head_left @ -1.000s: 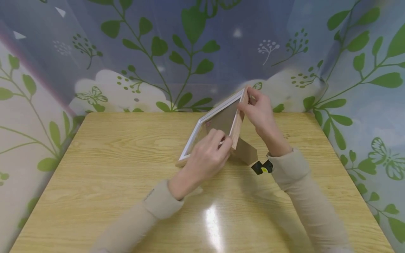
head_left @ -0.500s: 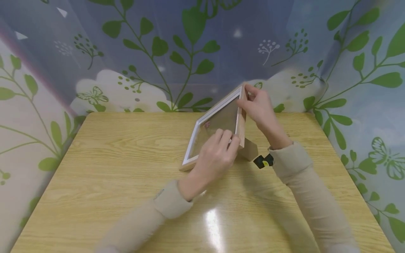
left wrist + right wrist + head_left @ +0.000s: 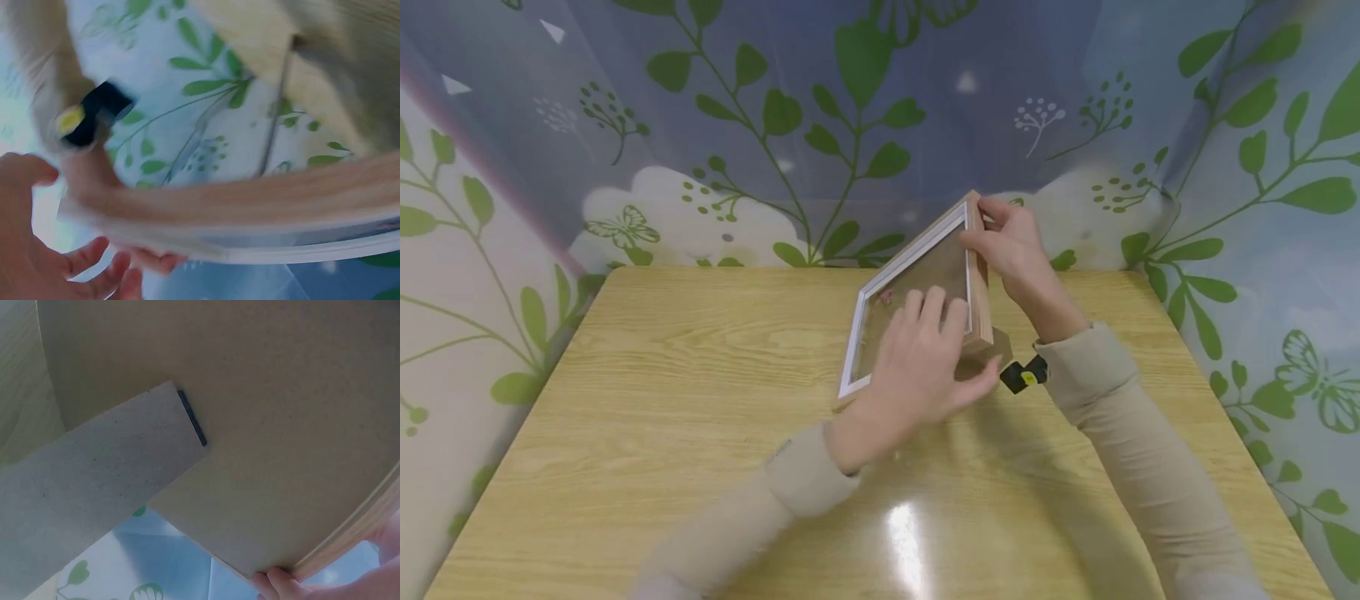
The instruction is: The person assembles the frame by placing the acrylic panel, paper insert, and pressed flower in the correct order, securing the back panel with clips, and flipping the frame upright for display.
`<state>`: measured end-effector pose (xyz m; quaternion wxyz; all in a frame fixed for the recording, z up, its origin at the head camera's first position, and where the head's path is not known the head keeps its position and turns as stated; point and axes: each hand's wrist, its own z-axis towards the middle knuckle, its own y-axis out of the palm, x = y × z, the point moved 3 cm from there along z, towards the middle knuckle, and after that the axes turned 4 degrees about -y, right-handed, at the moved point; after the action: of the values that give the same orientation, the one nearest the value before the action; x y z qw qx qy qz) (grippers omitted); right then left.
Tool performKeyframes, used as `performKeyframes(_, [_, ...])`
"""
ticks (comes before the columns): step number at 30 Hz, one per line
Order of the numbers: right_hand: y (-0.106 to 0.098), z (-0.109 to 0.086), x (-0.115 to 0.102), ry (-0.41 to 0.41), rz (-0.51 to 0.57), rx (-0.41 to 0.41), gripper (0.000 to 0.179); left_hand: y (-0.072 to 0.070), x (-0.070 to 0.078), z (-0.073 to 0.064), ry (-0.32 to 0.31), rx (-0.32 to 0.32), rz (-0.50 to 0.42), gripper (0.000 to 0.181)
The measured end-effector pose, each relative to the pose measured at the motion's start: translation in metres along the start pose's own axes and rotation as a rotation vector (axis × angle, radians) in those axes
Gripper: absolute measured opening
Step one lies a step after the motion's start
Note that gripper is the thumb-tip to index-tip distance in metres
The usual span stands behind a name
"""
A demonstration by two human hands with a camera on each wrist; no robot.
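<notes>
A wooden picture frame (image 3: pixel 925 271) with a white inner border and glass front stands tilted on the table, a small pink detail (image 3: pixel 886 297) showing behind the glass. My right hand (image 3: pixel 1017 250) grips its upper right corner, thumb on the front side and fingers behind. In the right wrist view, the brown back panel (image 3: pixel 287 431) carries a fold-out stand (image 3: pixel 100 456), hinged on a dark strip. My left hand (image 3: pixel 913 358) is before the frame's lower right part, fingers spread and thumb apart; in the left wrist view nothing is between its fingers. Contact with the glass cannot be told.
The frame stands on a light wood-grain table (image 3: pixel 685 375). A patterned leaf-print curtain (image 3: pixel 737 167) rises behind and on both sides of it. A black and yellow device (image 3: pixel 1025 375) is on the right wrist, close to the frame's stand.
My left hand has released the frame's lower right edge and spread its fingers. The frame has turned and shifted slightly right. My right hand keeps its grip on the corner.
</notes>
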<state>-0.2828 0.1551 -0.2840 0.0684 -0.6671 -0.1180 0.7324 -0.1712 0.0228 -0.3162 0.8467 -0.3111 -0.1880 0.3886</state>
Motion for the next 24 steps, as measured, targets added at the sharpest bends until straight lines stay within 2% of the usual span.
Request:
performKeyframes(3, [-0.001, 0.002, 0.001, 0.003, 0.017, -0.006, 0.070, -0.004, -0.022, 0.027, -0.152, -0.156, -0.253, 0.032])
performKeyframes(5, [-0.001, 0.003, 0.001, -0.001, 0.025, -0.007, 0.070, 0.002, -0.044, 0.053, -0.268, -0.273, -0.407, 0.027])
performKeyframes(7, [-0.002, 0.004, 0.002, 0.004, 0.031, -0.011, 0.070, 0.015, -0.069, 0.079, -0.363, -0.408, -0.525, 0.031])
performKeyframes(10, [-0.002, 0.005, 0.002, 0.008, 0.048, -0.026, 0.069, 0.041, -0.100, 0.106, -0.431, -0.584, -0.674, 0.039])
performKeyframes(13, [0.000, 0.006, 0.001, 0.013, 0.058, -0.047, 0.069, 0.063, -0.118, 0.117, -0.424, -0.699, -0.787, 0.043])
performKeyframes(15, [0.000, 0.007, 0.001, 0.016, 0.056, -0.056, 0.069, 0.074, -0.124, 0.120, -0.412, -0.722, -0.839, 0.044])
performKeyframes(18, [0.000, 0.008, 0.001, 0.019, 0.049, -0.060, 0.071, 0.086, -0.130, 0.122, -0.417, -0.710, -0.895, 0.043])
performKeyframes(24, [0.000, 0.009, 0.001, 0.028, 0.061, -0.052, 0.076, 0.098, -0.135, 0.122, -0.430, -0.682, -1.053, 0.041])
